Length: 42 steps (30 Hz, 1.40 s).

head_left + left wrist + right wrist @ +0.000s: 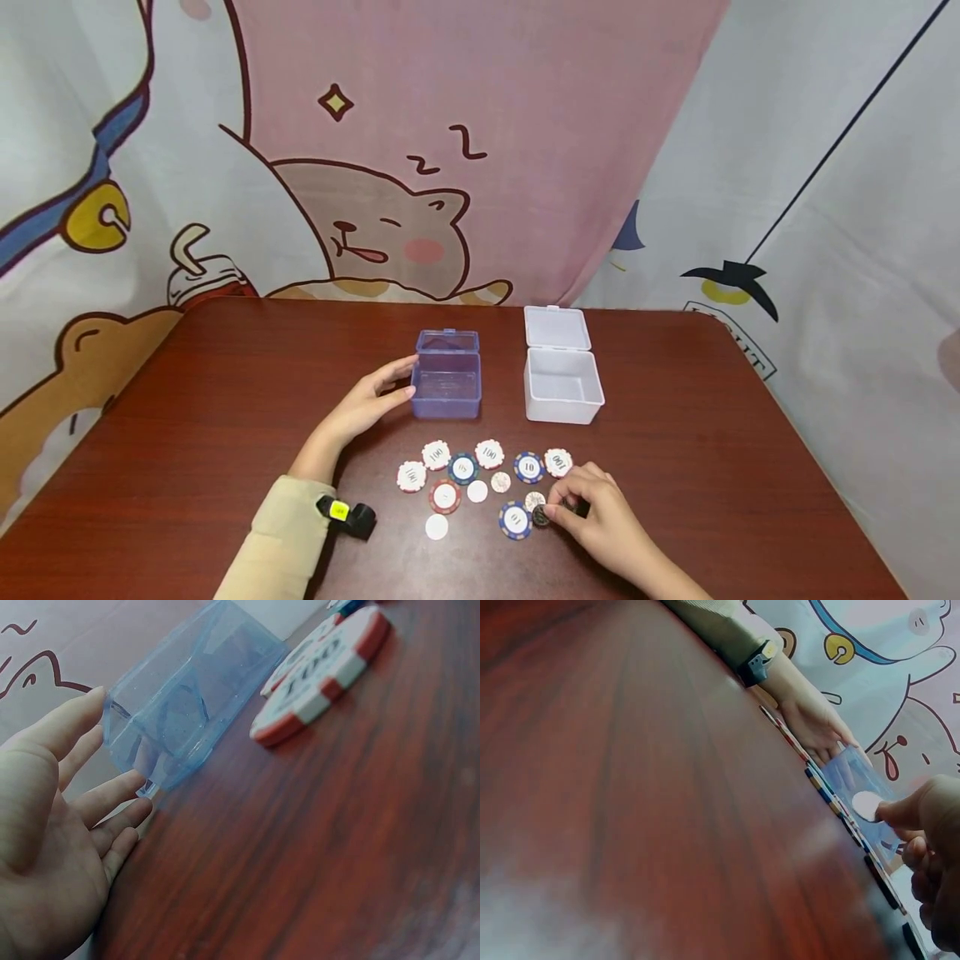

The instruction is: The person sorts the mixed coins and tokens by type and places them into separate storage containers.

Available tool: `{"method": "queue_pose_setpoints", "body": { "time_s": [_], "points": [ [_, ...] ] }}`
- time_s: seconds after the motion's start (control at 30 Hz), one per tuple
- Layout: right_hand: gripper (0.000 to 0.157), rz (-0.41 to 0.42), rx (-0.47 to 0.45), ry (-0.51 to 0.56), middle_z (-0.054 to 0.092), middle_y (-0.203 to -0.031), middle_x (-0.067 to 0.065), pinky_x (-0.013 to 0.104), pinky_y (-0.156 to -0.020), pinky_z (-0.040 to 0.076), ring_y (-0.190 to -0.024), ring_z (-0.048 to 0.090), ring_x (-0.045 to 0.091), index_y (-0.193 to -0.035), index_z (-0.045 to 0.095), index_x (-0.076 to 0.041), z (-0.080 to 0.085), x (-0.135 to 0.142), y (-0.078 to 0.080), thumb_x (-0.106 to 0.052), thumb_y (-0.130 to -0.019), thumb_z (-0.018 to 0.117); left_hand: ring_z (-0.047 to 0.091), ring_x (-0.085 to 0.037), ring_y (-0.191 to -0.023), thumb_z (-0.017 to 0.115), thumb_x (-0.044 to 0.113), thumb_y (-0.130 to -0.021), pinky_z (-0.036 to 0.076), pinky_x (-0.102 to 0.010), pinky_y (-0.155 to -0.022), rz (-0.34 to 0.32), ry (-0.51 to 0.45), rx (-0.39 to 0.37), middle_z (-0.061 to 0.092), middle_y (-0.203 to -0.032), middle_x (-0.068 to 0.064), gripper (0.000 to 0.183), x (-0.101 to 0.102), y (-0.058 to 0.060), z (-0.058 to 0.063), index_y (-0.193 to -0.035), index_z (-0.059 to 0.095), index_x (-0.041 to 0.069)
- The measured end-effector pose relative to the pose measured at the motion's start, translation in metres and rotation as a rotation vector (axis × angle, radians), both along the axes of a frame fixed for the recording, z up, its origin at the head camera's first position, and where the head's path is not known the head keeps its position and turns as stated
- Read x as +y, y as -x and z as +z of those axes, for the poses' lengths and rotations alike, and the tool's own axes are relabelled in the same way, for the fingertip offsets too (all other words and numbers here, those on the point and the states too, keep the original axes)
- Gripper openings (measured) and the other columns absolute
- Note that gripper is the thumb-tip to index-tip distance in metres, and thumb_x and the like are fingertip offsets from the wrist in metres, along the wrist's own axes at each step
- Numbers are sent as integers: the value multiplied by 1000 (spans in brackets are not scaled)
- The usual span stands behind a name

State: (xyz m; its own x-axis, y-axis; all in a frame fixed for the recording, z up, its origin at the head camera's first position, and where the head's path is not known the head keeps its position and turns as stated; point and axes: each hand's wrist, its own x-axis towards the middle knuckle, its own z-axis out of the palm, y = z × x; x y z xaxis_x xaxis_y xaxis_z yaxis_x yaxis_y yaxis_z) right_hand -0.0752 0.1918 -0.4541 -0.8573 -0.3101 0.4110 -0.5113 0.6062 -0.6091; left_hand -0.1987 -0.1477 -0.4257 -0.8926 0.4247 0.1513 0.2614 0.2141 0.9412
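My left hand (369,404) touches the left side of a translucent blue box (446,385) with outstretched thumb and fingers; its lid stands open. In the left wrist view, the fingertips are right at the box's end. My right hand (596,517) pinches a coin-like disc (541,516) between thumb and finger, close over the table. The disc looks dark from the head and pale in the right wrist view (867,805). Beside it lie a blue-edged 10 chip (515,520) and a small silvery disc (535,501). Another dark disc (576,506) is partly hidden by the fingers.
A white box (564,387) stands open to the right of the blue one. Several poker chips lie in front of the boxes, among them a 100 chip (412,476), a red-edged chip (445,496) and a small white disc (437,526). A printed curtain hangs behind the table (225,433).
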Motion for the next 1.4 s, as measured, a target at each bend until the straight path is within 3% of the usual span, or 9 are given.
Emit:
{"method": "queue_pose_setpoints", "body": {
  "time_s": [0.2, 0.47, 0.67, 0.8, 0.97, 1.4],
  "points": [
    [30, -20, -8, 88, 42, -62, -15, 21, -59, 29, -65, 38, 7, -65, 55, -30, 8, -15, 7, -11, -65, 78, 35, -39, -121, 57, 10, -88, 24, -55, -96, 0, -1, -2, 40, -131, -26, 53, 0, -1, 1, -135, 36, 0],
    [31, -60, -16, 189, 42, -57, -2, 25, -59, 29, -65, 40, 16, -63, 57, -22, 24, -37, 13, 1, -62, 77, 35, -37, -122, 58, 12, -87, 22, -55, -97, 8, 2, 9, 41, -131, -25, 53, 1, 0, 0, -135, 37, 0],
    [31, -119, -41, 221, 42, -60, -11, 30, -59, 33, -66, 42, 16, -63, 58, -27, 29, -46, 23, -3, -66, 76, 35, -37, -121, 58, 12, -87, 23, -55, -97, 6, -1, 8, 41, -131, -25, 53, 2, 0, -1, -135, 37, 1],
    [24, -141, -29, 257, 45, -62, -8, 30, -59, 36, -66, 44, 16, -64, 60, -23, 36, -53, 31, -5, -68, 75, 35, -38, -121, 58, 11, -87, 22, -55, -96, 6, -8, 14, 40, -131, -26, 53, 1, 0, -2, -135, 37, 0],
    [19, -190, -83, 319, 46, -63, -3, 27, -59, 37, -69, 44, 18, -64, 61, -15, 47, -65, 40, -2, -70, 74, 35, -38, -121, 57, 9, -87, 22, -56, -96, 9, -7, 20, 40, -130, -27, 53, 0, -1, 0, -135, 37, -1],
    [16, -218, -76, 399, 45, -61, -4, 27, -58, 33, -64, 41, 13, -64, 62, -19, 59, -90, 67, -9, -72, 73, 35, -40, -120, 56, 6, -87, 22, -58, -95, 4, -5, 40, 41, -129, -27, 51, 0, -2, -1, -134, 36, -3]
  ]
}}
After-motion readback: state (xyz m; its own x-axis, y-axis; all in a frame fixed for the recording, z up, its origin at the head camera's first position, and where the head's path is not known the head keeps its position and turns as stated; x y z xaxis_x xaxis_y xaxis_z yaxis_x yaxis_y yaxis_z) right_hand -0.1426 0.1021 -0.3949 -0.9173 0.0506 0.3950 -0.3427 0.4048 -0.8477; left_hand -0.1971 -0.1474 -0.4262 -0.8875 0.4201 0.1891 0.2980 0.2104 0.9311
